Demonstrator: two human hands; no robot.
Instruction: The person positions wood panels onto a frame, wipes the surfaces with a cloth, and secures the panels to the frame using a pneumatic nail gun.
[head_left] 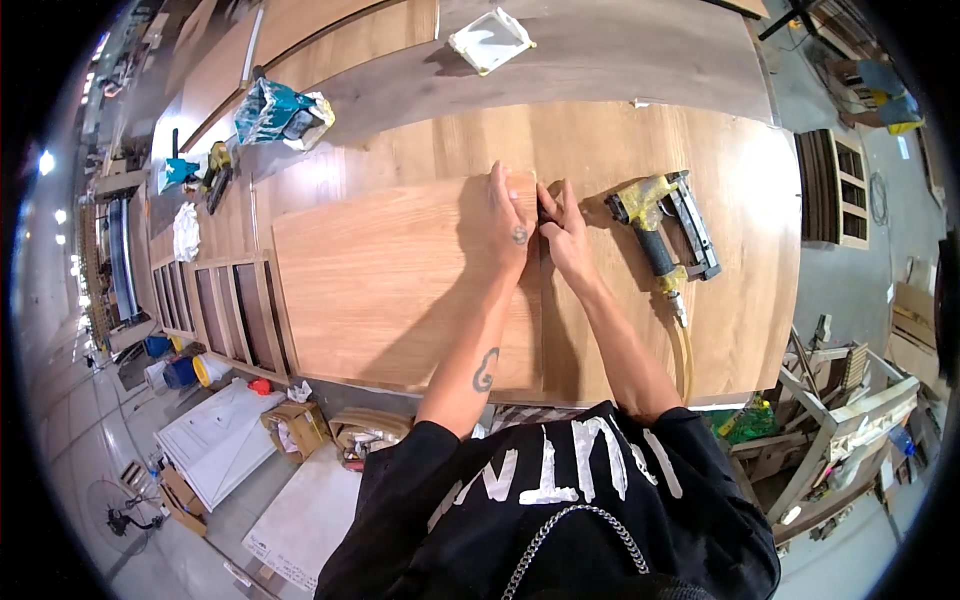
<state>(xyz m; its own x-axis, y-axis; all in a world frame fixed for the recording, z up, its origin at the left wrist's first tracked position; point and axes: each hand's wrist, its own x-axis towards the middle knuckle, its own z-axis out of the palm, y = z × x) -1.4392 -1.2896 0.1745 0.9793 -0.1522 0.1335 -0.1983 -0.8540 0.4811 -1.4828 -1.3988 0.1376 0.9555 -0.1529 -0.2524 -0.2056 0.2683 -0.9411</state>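
Note:
A light wood-grain panel (390, 285) lies on a larger wood-grain board on the bench. My left hand (508, 225) rests on its right end near the far corner, fingers stretched forward. Just beyond that end, my right hand (566, 236) is at the panel's right edge, with some fingers extended and others curled at a small dark spot. What those fingers hold, if anything, is too small to make out. To the right, a nail gun (658, 225), yellow and black with worn tape, lies on its side with its air hose (687, 350) running toward me.
A teal plastic bag (270, 112) and a yellow-black tool (217, 175) are at the back left. A white square tray (491, 42) sits at the far side. Stacked frames (835, 190) stand on the right. Cardboard boxes (297, 430) and a wooden rack (835, 445) are near the bench.

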